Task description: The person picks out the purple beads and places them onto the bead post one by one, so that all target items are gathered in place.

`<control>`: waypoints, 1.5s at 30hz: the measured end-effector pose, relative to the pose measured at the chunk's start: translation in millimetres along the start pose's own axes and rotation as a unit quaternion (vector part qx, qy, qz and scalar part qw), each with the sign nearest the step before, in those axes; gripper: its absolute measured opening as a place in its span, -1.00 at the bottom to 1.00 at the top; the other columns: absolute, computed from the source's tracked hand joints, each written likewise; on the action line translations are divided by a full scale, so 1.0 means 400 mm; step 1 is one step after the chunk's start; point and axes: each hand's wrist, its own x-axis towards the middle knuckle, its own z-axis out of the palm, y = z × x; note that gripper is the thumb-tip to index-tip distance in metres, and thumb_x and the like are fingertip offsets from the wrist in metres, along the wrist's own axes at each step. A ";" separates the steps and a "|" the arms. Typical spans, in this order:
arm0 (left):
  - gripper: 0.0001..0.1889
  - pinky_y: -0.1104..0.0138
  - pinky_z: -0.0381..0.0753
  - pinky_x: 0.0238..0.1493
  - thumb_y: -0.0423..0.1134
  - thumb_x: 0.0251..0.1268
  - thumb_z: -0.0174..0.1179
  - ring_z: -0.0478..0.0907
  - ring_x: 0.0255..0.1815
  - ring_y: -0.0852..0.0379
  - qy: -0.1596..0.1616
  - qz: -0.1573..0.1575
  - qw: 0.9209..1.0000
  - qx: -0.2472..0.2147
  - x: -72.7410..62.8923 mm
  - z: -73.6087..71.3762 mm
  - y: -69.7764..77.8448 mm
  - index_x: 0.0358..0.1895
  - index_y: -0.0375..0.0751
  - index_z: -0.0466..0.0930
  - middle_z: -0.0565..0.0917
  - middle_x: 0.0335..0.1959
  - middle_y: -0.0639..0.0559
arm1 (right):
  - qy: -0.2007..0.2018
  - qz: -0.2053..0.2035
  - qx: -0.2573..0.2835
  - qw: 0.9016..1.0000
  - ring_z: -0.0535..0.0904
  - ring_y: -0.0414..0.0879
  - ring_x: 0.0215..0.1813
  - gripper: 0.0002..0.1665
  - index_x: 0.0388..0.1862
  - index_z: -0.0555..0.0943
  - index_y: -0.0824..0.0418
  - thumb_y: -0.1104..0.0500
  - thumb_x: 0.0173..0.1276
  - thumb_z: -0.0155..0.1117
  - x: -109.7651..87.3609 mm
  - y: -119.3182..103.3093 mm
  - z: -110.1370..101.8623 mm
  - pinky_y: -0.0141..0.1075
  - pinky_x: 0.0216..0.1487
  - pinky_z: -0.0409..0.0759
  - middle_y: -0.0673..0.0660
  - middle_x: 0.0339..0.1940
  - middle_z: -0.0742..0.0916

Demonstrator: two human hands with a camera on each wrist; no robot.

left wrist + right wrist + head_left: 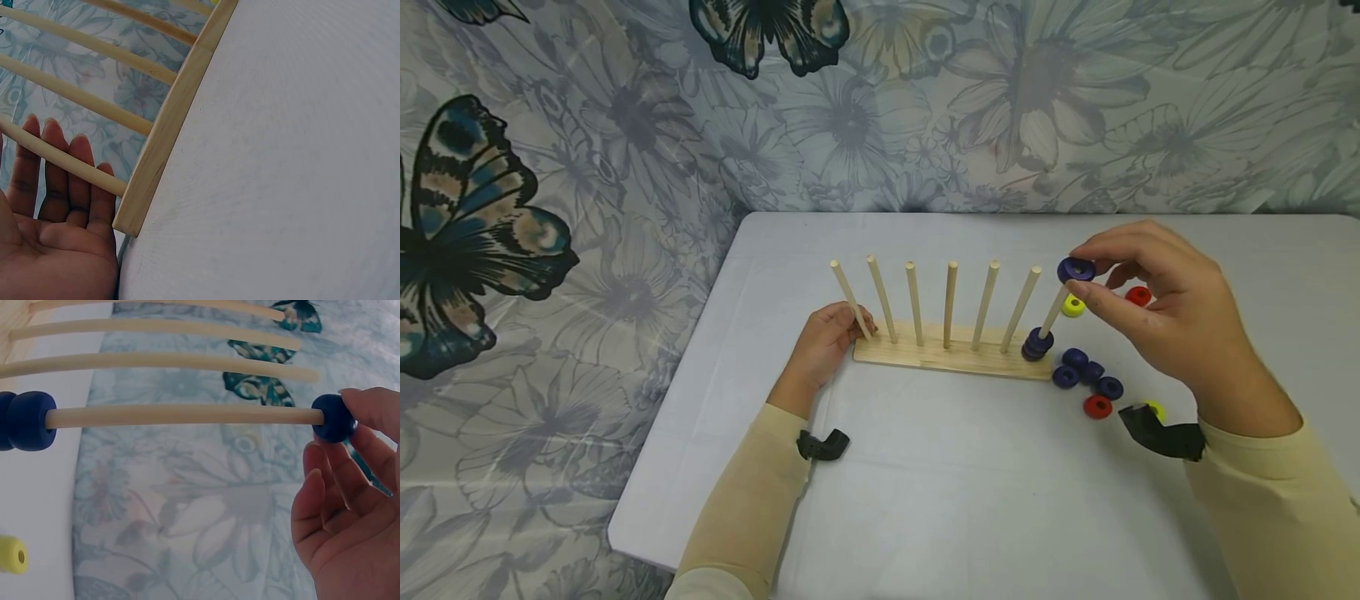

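With the right hand point(1172, 321), pinched a blue ring point(334, 419) between thumb and fingers at the tip of the rightmost peg point(1055, 312), right of centre in the head view; could not tell how far threaded. With the loosely extended, unclenched fingers of the left hand point(822, 343), reached behind the leftmost peg point(846, 287), on the wooden base point(962, 357) at mid-frame; could not tell contact from gap. Saw stacked blue rings point(1034, 347) at the rightmost peg's foot, and five more pegs point(950, 304) between. Noted four loose blue rings point(1075, 359) just right of the base, beside a red ring point(1090, 408), on the white surface point(940, 483). Spotted a yellow ring point(1072, 308) near the rightmost peg. Saw flowered cloth point(647, 158) across the frame's top and left.
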 end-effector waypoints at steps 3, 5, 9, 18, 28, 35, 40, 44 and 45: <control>-0.56 0.30 0.62 0.05 0.27 0.39 0.33 0.69 -0.04 0.08 -0.001 0.002 1.000 -0.001 0.000 0.000 0.000 -0.18 -0.05 0.80 0.74 -0.19 0.01 | 0.001 0.008 -0.003 1.000 0.64 -0.17 -0.03 -0.63 0.03 0.74 0.52 0.21 0.49 0.55 -0.004 0.001 -0.001 -0.51 -0.02 0.59 0.15 -0.01 0.77; -0.56 0.30 0.62 0.05 0.27 0.38 0.33 0.69 -0.05 0.08 -0.001 0.002 1.000 -0.001 -0.001 -0.001 -0.001 -0.17 -0.06 0.80 0.73 -0.18 0.01 | 0.002 0.015 -0.008 1.000 0.64 -0.16 -0.04 -0.68 0.05 0.74 0.52 0.47 0.33 0.54 -0.006 0.001 -0.002 -0.52 -0.02 0.59 0.15 -0.01 0.77; -0.56 0.29 0.62 0.04 0.27 0.38 0.33 0.70 -0.05 0.08 0.001 0.002 1.000 0.000 -0.001 -0.002 -0.003 -0.17 -0.05 0.80 0.73 -0.18 0.01 | 0.005 0.031 -0.020 0.999 0.64 -0.17 -0.06 -0.51 0.06 0.74 0.51 0.68 0.10 0.47 -0.008 -0.001 -0.002 -0.53 -0.03 0.58 0.16 -0.03 0.77; -0.55 0.29 0.63 0.05 0.28 0.36 0.34 0.70 -0.06 0.08 0.004 -0.001 1.000 -0.001 0.000 0.000 -0.001 -0.17 -0.06 0.80 0.75 -0.20 0.00 | 0.003 0.034 -0.017 0.999 0.64 -0.17 -0.09 -0.54 0.05 0.74 0.51 0.67 0.14 0.46 -0.012 0.002 -0.005 -0.54 -0.05 0.58 0.09 -0.04 0.77; -0.54 0.29 0.63 0.07 0.28 0.34 0.34 0.71 -0.06 0.08 0.006 -0.003 1.000 -0.005 -0.001 0.004 0.004 -0.18 -0.07 0.81 0.74 -0.19 0.00 | 0.027 0.054 0.107 0.992 0.63 -0.05 -0.10 -0.63 0.02 0.71 0.59 0.71 0.23 0.32 -0.030 0.011 -0.008 -0.46 -0.07 0.60 0.24 -0.05 0.77; -0.55 0.29 0.63 0.06 0.29 0.36 0.33 0.70 -0.05 0.08 0.007 -0.007 1.000 0.003 0.000 0.003 0.003 -0.18 -0.05 0.80 0.74 -0.20 0.01 | 0.029 0.071 0.242 0.967 0.66 -0.02 -0.15 -0.69 0.06 0.60 0.73 0.73 0.34 0.20 -0.048 0.028 -0.020 -0.46 -0.14 0.62 0.30 0.03 0.77; -0.55 0.29 0.63 0.05 0.29 0.37 0.32 0.70 -0.06 0.08 0.004 -0.004 1.000 0.001 -0.001 0.003 0.003 -0.18 -0.06 0.80 0.74 -0.20 0.00 | 0.020 0.076 0.286 0.955 0.66 0.06 0.03 -0.74 0.11 0.56 0.76 0.66 0.51 0.12 -0.060 0.039 -0.030 -0.43 -0.03 0.68 0.34 0.08 0.76; -0.55 0.29 0.63 0.06 0.29 0.36 0.32 0.70 -0.05 0.08 0.004 -0.004 1.000 0.002 0.000 0.002 0.003 -0.18 -0.05 0.81 0.74 -0.20 0.01 | 0.014 0.075 0.319 0.945 0.65 0.08 0.08 -0.72 0.18 0.54 0.76 0.53 0.65 0.09 -0.071 0.050 -0.036 -0.40 0.04 0.69 0.35 0.14 0.75; -0.55 0.29 0.63 0.06 0.29 0.36 0.33 0.70 -0.05 0.08 0.004 -0.005 1.000 0.002 0.000 0.003 0.003 -0.18 -0.04 0.81 0.74 -0.20 0.01 | 0.013 0.075 0.327 0.942 0.65 0.08 0.10 -0.70 0.19 0.54 0.76 0.49 0.68 0.08 -0.074 0.053 -0.037 -0.39 0.05 0.68 0.36 0.16 0.75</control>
